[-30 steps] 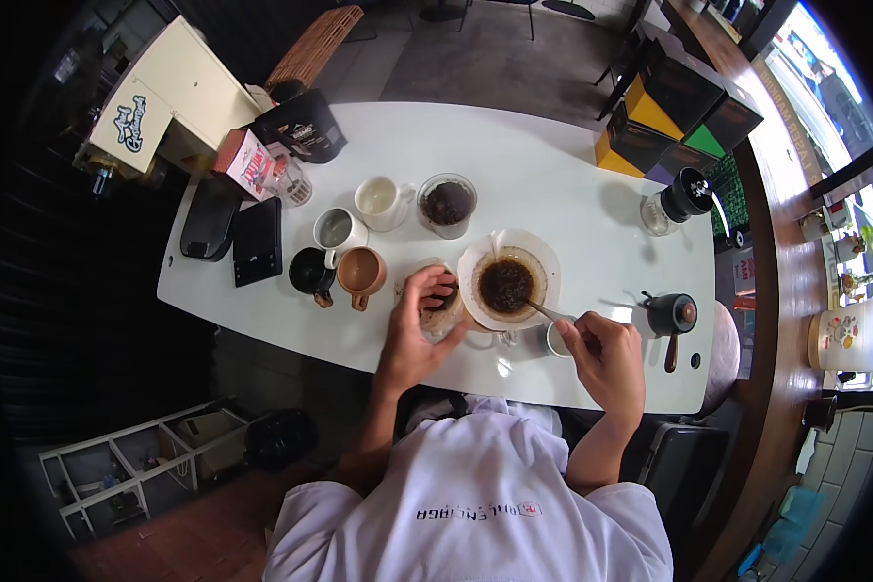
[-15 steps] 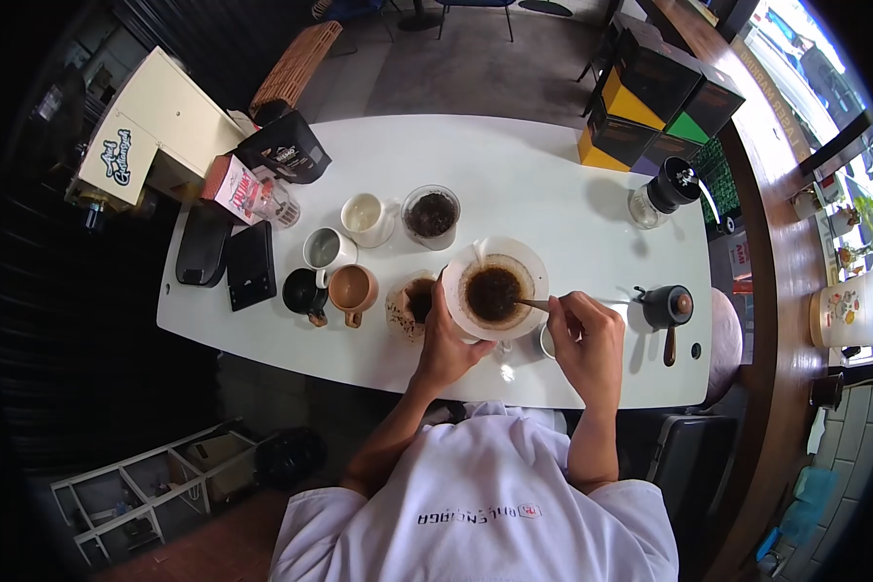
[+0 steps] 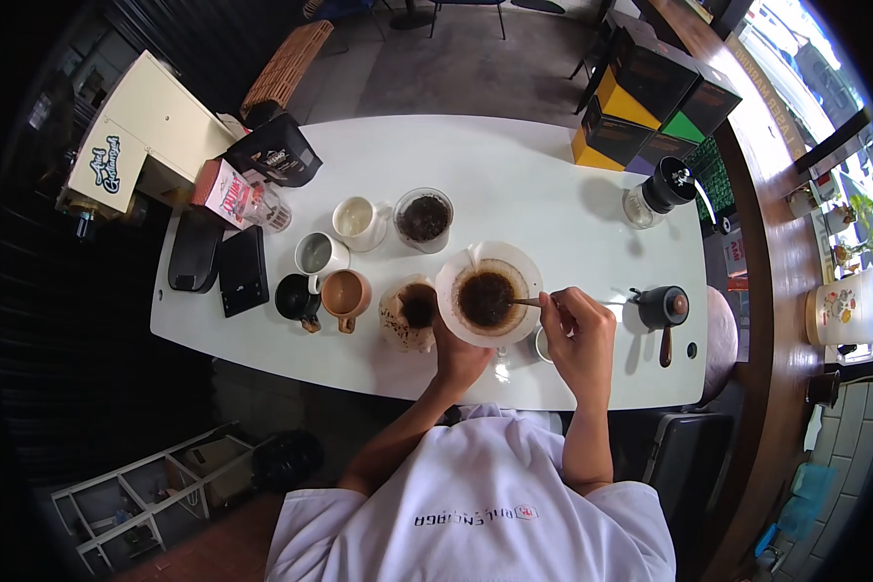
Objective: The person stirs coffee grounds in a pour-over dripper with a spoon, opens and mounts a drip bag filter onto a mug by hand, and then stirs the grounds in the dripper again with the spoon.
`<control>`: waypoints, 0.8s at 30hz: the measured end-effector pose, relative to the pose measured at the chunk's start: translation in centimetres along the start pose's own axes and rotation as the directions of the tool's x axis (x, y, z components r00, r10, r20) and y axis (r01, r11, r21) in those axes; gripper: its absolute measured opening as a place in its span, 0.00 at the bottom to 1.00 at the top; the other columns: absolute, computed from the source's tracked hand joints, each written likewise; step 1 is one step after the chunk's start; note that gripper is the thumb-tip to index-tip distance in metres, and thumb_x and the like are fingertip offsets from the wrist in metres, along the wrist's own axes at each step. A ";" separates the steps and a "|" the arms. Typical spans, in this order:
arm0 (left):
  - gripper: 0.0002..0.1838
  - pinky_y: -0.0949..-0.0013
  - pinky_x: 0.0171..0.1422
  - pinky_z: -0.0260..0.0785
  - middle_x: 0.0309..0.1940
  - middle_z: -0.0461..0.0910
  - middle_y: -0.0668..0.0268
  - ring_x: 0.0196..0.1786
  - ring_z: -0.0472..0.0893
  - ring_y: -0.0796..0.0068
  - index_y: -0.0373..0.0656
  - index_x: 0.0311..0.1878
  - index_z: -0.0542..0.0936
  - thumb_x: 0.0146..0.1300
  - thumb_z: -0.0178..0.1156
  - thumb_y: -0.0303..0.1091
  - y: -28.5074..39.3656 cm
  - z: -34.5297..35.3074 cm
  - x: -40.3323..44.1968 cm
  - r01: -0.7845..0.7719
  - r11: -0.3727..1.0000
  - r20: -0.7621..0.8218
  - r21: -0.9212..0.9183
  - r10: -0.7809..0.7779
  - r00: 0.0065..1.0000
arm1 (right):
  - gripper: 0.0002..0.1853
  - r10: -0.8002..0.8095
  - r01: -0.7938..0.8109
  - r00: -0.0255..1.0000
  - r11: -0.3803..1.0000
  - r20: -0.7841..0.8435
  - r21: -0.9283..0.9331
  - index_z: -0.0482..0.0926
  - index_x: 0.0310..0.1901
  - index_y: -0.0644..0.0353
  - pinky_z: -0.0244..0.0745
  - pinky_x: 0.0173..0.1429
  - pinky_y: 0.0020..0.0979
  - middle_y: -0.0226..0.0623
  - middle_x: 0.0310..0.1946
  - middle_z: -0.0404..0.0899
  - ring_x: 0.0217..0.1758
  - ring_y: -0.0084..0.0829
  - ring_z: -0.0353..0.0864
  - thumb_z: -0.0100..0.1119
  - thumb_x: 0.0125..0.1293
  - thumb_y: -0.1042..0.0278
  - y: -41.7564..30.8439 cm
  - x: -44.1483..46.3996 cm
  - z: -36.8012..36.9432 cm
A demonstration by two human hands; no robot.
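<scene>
A white coffee dripper (image 3: 448,281) lined with filter paper holds dark, wet coffee grounds (image 3: 486,297). Around its lower left side my left hand (image 3: 463,359) is closed, its fingertips partly hidden beneath the cone. My right hand (image 3: 580,335) pinches the handle of a metal spoon (image 3: 526,302), whose tip dips into the grounds. Just left of the dripper stands a speckled vessel (image 3: 395,328) with dark contents. Behind is a clear glass cup (image 3: 424,242) of dark grounds. A white cup (image 3: 543,344) shows partly behind my right hand.
Several mugs stand at left, among them a brown mug (image 3: 345,293) and a black mug (image 3: 298,296). A black scale (image 3: 243,274) lies beyond them. At right are a dark pot (image 3: 662,307) and a hand grinder (image 3: 662,189). Boxes (image 3: 650,87) stack at the back right.
My left hand has slid lower under the dripper, and its thumb no longer shows at the front. My right hand keeps the spoon in the grounds. The whole view has shifted slightly.
</scene>
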State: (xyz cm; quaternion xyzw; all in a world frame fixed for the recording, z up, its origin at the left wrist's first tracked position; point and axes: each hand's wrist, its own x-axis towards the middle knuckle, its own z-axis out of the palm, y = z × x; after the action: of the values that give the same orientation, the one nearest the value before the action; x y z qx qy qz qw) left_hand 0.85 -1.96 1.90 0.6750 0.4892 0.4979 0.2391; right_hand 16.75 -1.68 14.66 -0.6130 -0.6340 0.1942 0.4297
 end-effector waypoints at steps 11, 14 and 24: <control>0.32 0.52 0.65 0.65 0.53 0.80 0.56 0.58 0.78 0.53 0.39 0.57 0.78 0.45 0.77 0.29 0.8 0.4 0.5 -0.062 0.997 -0.080 0.052 0.066 0.995 | 0.14 0.017 -0.014 0.999 0.997 -0.037 0.072 0.73 0.24 0.68 0.58 0.23 0.29 0.35 0.16 0.66 0.17 0.25 0.58 0.65 0.65 0.75 0.8 0.3 -0.3; 0.32 0.54 0.63 0.68 0.51 0.82 0.57 0.56 0.80 0.54 0.38 0.56 0.78 0.45 0.78 0.30 0.9 0.7 0.8 -0.051 0.998 -0.089 -0.019 0.049 0.995 | 0.14 -0.024 0.029 0.998 0.995 -0.058 0.091 0.72 0.23 0.68 0.56 0.23 0.29 0.35 0.15 0.64 0.17 0.24 0.57 0.64 0.65 0.76 0.9 0.5 -0.6; 0.37 0.53 0.69 0.62 0.57 0.77 0.55 0.61 0.76 0.54 0.37 0.62 0.73 0.46 0.78 0.29 0.5 1.2 0.4 -0.052 0.999 -0.093 0.009 0.053 0.994 | 0.19 0.202 -0.191 0.979 0.956 -0.027 0.223 0.74 0.22 0.69 0.53 0.24 0.26 0.29 0.13 0.65 0.19 0.17 0.58 0.59 0.71 0.68 3.9 0.7 1.2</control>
State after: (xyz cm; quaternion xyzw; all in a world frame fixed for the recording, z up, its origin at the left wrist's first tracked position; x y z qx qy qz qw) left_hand 2.11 -1.63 1.97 0.6645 0.4837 0.5332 0.2006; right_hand 18.30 0.03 11.15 -0.6263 -0.5340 0.2894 0.4887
